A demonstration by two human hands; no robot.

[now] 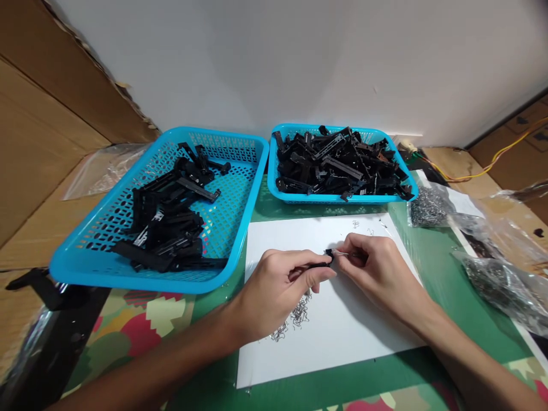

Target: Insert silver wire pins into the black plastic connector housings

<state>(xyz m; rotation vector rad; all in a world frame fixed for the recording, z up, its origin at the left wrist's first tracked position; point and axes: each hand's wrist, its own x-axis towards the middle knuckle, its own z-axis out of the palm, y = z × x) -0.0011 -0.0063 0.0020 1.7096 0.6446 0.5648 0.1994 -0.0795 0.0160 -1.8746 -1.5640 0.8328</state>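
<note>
My left hand [276,291] is closed around a small black plastic part [326,258] above a white sheet of paper [342,348]. My right hand [379,268] pinches a thin metal wire clip [341,253] whose tip meets the end of that part. Both hands hover over the middle of the sheet. A small heap of loose metal clips [295,318] lies on the paper just below my left hand.
Two blue mesh baskets hold black plastic parts: a large one [222,228] at the left, a smaller fuller one [299,198] behind the paper. Clear bags of metal clips [500,285] lie to the right. A green patterned mat [449,297] covers the table.
</note>
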